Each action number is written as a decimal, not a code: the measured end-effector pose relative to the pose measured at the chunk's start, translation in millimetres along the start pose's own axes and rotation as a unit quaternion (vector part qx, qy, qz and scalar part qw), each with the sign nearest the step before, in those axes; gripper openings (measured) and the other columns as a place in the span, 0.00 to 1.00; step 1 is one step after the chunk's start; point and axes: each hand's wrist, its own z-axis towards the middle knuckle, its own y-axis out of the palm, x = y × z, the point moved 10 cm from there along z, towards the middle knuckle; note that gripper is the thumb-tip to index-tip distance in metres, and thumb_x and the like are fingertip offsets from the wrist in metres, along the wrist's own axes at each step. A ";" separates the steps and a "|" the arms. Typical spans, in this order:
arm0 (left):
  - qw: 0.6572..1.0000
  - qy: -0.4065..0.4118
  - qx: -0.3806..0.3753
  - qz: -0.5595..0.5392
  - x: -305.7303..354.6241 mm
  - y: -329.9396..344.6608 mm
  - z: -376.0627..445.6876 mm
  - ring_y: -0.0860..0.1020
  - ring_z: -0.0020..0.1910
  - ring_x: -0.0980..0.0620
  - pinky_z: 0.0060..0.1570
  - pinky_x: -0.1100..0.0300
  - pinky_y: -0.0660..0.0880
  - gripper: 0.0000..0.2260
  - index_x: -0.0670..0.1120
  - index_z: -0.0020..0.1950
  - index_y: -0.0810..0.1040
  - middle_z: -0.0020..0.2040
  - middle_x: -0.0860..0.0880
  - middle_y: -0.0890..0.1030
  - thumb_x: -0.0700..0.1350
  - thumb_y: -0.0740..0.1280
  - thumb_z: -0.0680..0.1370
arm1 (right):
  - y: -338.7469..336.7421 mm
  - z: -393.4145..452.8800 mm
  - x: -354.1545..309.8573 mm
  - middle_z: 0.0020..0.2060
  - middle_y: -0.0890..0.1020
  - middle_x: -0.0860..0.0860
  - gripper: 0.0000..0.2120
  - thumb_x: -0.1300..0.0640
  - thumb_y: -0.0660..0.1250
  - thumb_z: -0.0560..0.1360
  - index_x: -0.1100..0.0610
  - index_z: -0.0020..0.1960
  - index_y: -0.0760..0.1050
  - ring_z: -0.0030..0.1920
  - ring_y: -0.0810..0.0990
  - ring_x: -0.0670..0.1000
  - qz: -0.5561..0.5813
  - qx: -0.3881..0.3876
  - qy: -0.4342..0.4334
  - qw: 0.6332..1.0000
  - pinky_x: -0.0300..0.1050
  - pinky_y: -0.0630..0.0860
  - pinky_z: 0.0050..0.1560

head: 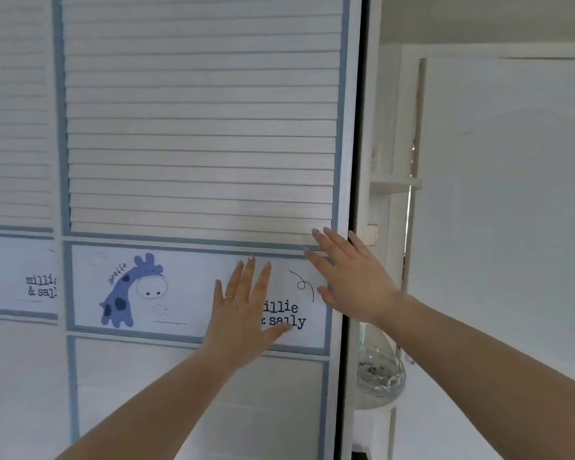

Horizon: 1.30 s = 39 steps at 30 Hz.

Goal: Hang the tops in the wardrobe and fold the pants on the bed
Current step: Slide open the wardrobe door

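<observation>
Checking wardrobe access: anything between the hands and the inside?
Yes. The sliding door covers the opening. Left hand lies flat on its giraffe panel; right hand sits at the door's right edge. No tops or rail in view.

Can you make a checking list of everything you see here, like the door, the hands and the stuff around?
Surface: wardrobe door, slatted on top, giraffe picture panel below, dark gap at its right edge.
Job's things: no tops or pants seen.
Clutter: shiny glass object low beside the wardrobe.
Grips: left hand flat on the picture panel, wearing a ring; right hand flat by the door's right edge.
Cables: nothing seen.
Surroundings: white room door at right.
</observation>
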 end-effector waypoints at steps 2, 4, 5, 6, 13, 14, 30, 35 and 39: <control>0.999 -0.030 0.000 -0.015 2.8 13.1 17.2 0.38 0.75 0.47 0.70 0.41 0.47 0.45 0.56 0.74 0.30 0.78 0.47 0.39 0.77 0.45 0.67 | 21.6 12.4 7.0 0.74 0.62 0.59 0.33 0.42 0.67 0.72 0.54 0.73 0.66 0.74 0.60 0.59 0.010 -0.023 0.002 1.000 0.65 0.57 0.71; 0.996 -0.080 -0.024 -0.031 -2.7 29.9 32.7 0.31 0.74 0.50 0.72 0.42 0.44 0.47 0.56 0.72 0.26 0.75 0.50 0.31 0.77 0.47 0.66 | 36.6 25.3 7.7 0.75 0.61 0.58 0.33 0.41 0.65 0.73 0.53 0.73 0.64 0.75 0.58 0.59 0.002 -0.017 -0.002 1.000 0.70 0.55 0.69; 0.994 -0.098 -0.024 -0.034 -4.4 33.0 38.7 0.31 0.74 0.50 0.72 0.42 0.45 0.47 0.56 0.71 0.26 0.75 0.50 0.29 0.76 0.48 0.65 | 45.4 31.2 6.9 0.75 0.62 0.58 0.33 0.40 0.66 0.72 0.52 0.73 0.66 0.75 0.59 0.59 0.001 -0.015 -0.002 1.000 0.72 0.54 0.67; 0.993 -0.110 -0.023 -0.035 -5.4 35.8 43.3 0.31 0.75 0.50 0.72 0.42 0.46 0.47 0.56 0.70 0.27 0.75 0.50 0.29 0.75 0.50 0.65 | 53.6 35.3 7.2 0.74 0.63 0.58 0.34 0.40 0.67 0.70 0.52 0.72 0.67 0.74 0.60 0.59 0.001 -0.011 0.002 1.000 0.73 0.54 0.66; 0.989 -0.122 0.037 -0.075 -21.7 52.5 57.3 0.33 0.75 0.52 0.73 0.39 0.52 0.45 0.59 0.74 0.34 0.77 0.50 0.35 0.78 0.48 0.65 | 82.9 43.4 5.4 0.74 0.63 0.57 0.34 0.39 0.67 0.70 0.53 0.72 0.68 0.75 0.59 0.57 0.021 0.049 0.011 0.999 0.76 0.39 0.65; 0.989 -0.120 0.046 -0.079 -23.3 53.5 57.3 0.33 0.75 0.53 0.73 0.38 0.52 0.45 0.58 0.75 0.36 0.76 0.51 0.34 0.79 0.47 0.65 | 83.1 43.9 4.4 0.74 0.63 0.58 0.34 0.40 0.67 0.70 0.53 0.71 0.68 0.75 0.60 0.57 0.026 0.055 0.009 0.998 0.76 0.39 0.65; 0.974 -0.196 0.076 -0.081 -90.6 44.7 49.8 0.31 0.74 0.57 0.73 0.40 0.49 0.45 0.58 0.77 0.39 0.77 0.53 0.35 0.73 0.57 0.69 | 72.3 66.1 -3.8 0.75 0.58 0.60 0.34 0.64 0.71 0.72 0.60 0.74 0.61 0.75 0.52 0.57 0.221 0.180 0.074 0.956 0.54 0.53 0.73; 0.972 -0.208 0.075 -0.081 -124.7 37.7 44.3 0.34 0.76 0.54 0.73 0.45 0.47 0.46 0.59 0.76 0.39 0.78 0.54 0.36 0.75 0.54 0.66 | 97.1 78.9 -13.5 0.77 0.39 0.50 0.44 0.50 0.65 0.77 0.52 0.74 0.32 0.74 0.34 0.45 0.373 0.048 0.117 0.919 0.44 0.38 0.73; 0.972 -0.213 0.074 -0.071 -153.6 32.0 40.9 0.35 0.76 0.53 0.73 0.45 0.47 0.45 0.62 0.75 0.37 0.78 0.54 0.36 0.76 0.55 0.66 | 103.8 100.1 -35.0 0.76 0.35 0.48 0.44 0.47 0.62 0.78 0.51 0.73 0.28 0.73 0.34 0.43 0.435 0.029 0.098 0.894 0.44 0.39 0.75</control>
